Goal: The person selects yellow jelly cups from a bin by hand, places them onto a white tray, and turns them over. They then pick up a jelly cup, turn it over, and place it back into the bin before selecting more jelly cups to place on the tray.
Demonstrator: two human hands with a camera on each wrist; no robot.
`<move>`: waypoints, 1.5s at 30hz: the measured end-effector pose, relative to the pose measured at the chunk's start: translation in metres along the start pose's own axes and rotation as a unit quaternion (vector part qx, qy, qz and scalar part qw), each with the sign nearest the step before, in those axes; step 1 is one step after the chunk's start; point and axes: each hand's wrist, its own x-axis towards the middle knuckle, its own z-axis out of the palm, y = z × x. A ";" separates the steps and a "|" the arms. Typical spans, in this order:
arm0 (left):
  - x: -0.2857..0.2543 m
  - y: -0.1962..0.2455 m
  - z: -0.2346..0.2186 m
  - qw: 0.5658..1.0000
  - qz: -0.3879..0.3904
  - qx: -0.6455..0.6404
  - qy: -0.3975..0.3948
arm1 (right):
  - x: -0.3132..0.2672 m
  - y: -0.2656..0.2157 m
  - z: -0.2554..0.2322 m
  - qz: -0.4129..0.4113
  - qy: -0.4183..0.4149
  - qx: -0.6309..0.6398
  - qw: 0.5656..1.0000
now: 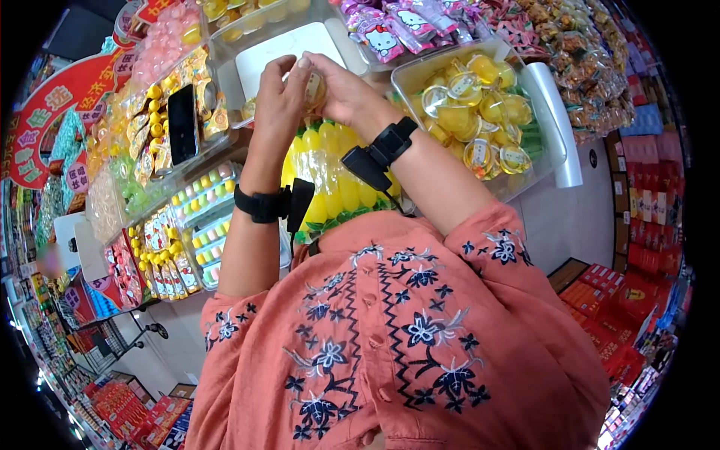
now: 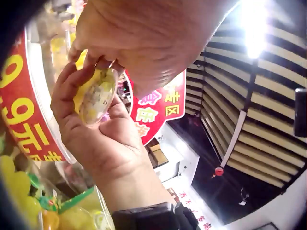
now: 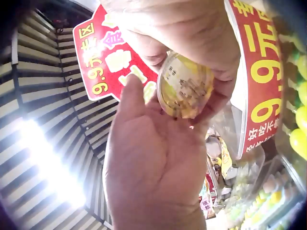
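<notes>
A small jelly cup (image 1: 314,91) with a clear, printed lid is held between both hands above the display bins. My right hand (image 1: 343,88) curls its fingers around the cup, and its thumb lies along the side in the left wrist view. The fingertips of my left hand (image 1: 277,96) pinch at the cup's rim, close against the right fingers. Yellow contents show behind the printed lid of the jelly cup (image 3: 186,87) in the right wrist view. Below the hands lie long yellow packs (image 1: 322,176) with green ends, under shiny clear wrapping.
At the right stands a clear bin (image 1: 551,142) of yellow jelly cups (image 1: 480,112). A black phone (image 1: 183,124) lies over candy packs at the left. Behind the hands is a bin with a white bottom (image 1: 292,52). Pink Hello Kitty packs (image 1: 386,37) are at the back.
</notes>
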 end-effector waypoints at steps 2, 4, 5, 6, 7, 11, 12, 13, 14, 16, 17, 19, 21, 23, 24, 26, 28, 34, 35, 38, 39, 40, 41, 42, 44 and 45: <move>-0.005 0.005 -0.004 0.975 0.126 0.170 0.067 | 0.003 -0.002 0.000 0.009 -0.004 0.027 1.000; -0.017 0.035 -0.011 0.966 0.175 0.186 0.033 | 0.007 -0.003 -0.005 0.015 -0.002 0.050 0.999; -0.027 0.050 -0.015 0.964 0.181 0.192 -0.011 | 0.012 -0.003 -0.010 0.017 0.002 0.059 0.998; -0.036 0.061 -0.016 0.961 0.187 0.199 -0.055 | 0.017 -0.004 -0.015 0.020 0.006 0.067 0.998; -0.043 0.067 -0.014 0.950 0.213 0.209 -0.094 | 0.020 -0.006 -0.016 0.021 0.008 0.075 0.997; -0.064 0.074 0.004 0.934 0.231 0.226 -0.150 | 0.031 -0.006 -0.019 -0.004 0.000 0.073 0.997; -0.067 0.070 0.008 0.934 0.227 0.229 -0.156 | 0.031 -0.005 -0.020 -0.011 -0.006 0.074 0.997; -0.068 0.069 0.010 0.933 0.228 0.235 -0.152 | 0.031 -0.005 -0.021 -0.017 -0.014 0.074 0.997; -0.069 0.068 0.012 0.931 0.230 0.240 -0.149 | 0.032 -0.005 -0.022 -0.023 -0.021 0.074 0.997; -0.071 0.068 0.015 0.930 0.235 0.245 -0.142 | 0.034 -0.004 -0.021 -0.061 0.004 0.074 0.995; -0.072 0.069 0.016 0.930 0.239 0.244 -0.139 | 0.035 -0.003 -0.020 -0.080 0.016 0.073 0.994; -0.073 0.068 0.018 0.931 0.240 0.241 -0.135 | 0.042 0.002 -0.025 -0.115 0.032 0.041 0.992; -0.074 0.064 0.020 0.933 0.234 0.237 -0.134 | 0.043 0.004 -0.027 -0.145 0.064 -0.039 0.987; -0.075 0.065 0.019 0.933 0.234 0.233 -0.141 | 0.040 0.004 -0.023 -0.167 0.110 -0.166 0.966; -0.076 0.065 0.019 0.934 0.233 0.230 -0.145 | 0.037 0.002 -0.021 -0.189 0.127 -0.251 0.941; -0.078 0.064 0.019 0.937 0.226 0.228 -0.139 | 0.032 -0.001 -0.015 -0.228 0.158 -0.414 0.867; -0.079 0.065 0.018 0.941 0.216 0.223 -0.135 | 0.033 0.004 -0.020 -0.310 0.155 -0.507 0.789; -0.084 0.065 0.020 0.948 0.176 0.227 -0.136 | 0.031 0.002 -0.023 -0.448 0.106 -0.642 0.614; -0.083 0.070 0.021 0.946 0.172 0.236 -0.138 | 0.031 0.002 -0.022 -0.451 0.108 -0.637 0.616; -0.078 0.077 0.022 0.945 0.188 0.229 -0.139 | 0.029 -0.008 -0.017 -0.204 0.129 -0.389 0.889; -0.076 0.078 0.022 0.945 0.198 0.221 -0.140 | 0.027 -0.010 -0.017 -0.185 0.118 -0.342 0.914; -0.075 0.079 0.021 0.950 0.198 0.206 -0.129 | 0.025 -0.011 -0.019 -0.166 0.107 -0.294 0.935; -0.072 0.078 0.019 0.954 0.198 0.191 -0.119 | 0.023 -0.013 -0.021 -0.146 0.097 -0.245 0.954; -0.070 0.077 0.016 0.959 0.197 0.175 -0.109 | 0.019 -0.015 -0.024 -0.125 0.087 -0.194 0.969; -0.059 0.066 0.003 0.971 0.144 0.151 -0.111 | 0.010 -0.016 -0.020 -0.113 0.038 -0.051 0.992; -0.054 0.059 -0.006 0.985 0.091 0.108 -0.096 | 0.017 -0.016 -0.021 -0.097 0.022 0.025 0.995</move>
